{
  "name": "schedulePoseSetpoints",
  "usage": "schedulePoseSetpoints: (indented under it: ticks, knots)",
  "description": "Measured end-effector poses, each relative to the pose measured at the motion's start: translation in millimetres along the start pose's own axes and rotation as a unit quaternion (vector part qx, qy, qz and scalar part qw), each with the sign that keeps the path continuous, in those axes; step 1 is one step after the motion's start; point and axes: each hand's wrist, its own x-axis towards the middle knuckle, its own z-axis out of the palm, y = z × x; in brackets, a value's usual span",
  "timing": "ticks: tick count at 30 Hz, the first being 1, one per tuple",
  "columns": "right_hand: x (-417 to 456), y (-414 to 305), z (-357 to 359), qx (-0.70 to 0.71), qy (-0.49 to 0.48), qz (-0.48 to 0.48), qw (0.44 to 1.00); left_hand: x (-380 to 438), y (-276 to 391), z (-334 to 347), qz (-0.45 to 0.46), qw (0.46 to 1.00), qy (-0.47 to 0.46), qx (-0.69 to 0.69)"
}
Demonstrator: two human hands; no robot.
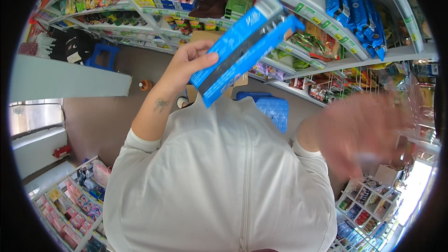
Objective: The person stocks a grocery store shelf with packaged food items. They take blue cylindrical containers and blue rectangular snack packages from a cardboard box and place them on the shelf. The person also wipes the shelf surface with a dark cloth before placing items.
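My left hand (196,63) pinches the lower end of a long blue plastic snack package (241,49) between thumb and fingers. A dark band runs along the package, which is tilted up to the right in front of the shelves. My right hand (364,133) is raised at the right, blurred, near the camera; its fingers look spread, and whether anything is in it cannot be told. Similar blue packages (357,14) stand in a row on the upper right shelf. A dark brown cloth or bag (211,5) lies on a shelf beside boxed goods.
Shelves with price strips (315,19) curve around the front and right. A cardboard box (241,79) and a blue plastic stool (274,110) are on the floor before me. Another blue stool (103,56), a bottle (145,85) and a grey-white counter (70,77) are at the left.
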Motion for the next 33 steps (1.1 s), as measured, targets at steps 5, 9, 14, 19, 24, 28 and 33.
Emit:
schedulePoseSetpoints:
  ticks: [5,9,14,19,24,28,33]
  knots:
    - [-22,32,-38,-0.027,-0.542,0.287,0.790,-4,13,-21,-0.064,0.967,-0.196,0.153]
    - [-43,24,-45,0.047,-0.569,0.342,0.746,8,3,-24,-0.180,0.948,-0.242,0.100]
    - [-45,31,-61,0.010,-0.517,0.431,0.740,27,1,-21,-0.130,0.952,-0.264,0.081]
    - [-42,43,-104,0.075,-0.289,0.616,0.729,37,8,-36,-0.010,0.989,-0.148,-0.005]
    - [6,64,-119,-0.104,-0.045,0.595,0.796,23,11,-52,0.011,0.996,-0.082,0.012]
    - [36,117,-88,-0.319,0.019,0.421,0.849,11,-1,-65,-0.011,0.998,-0.063,0.011]
    - [39,202,-61,-0.692,0.014,0.170,0.701,1,-3,-69,0.002,0.999,-0.036,-0.004]
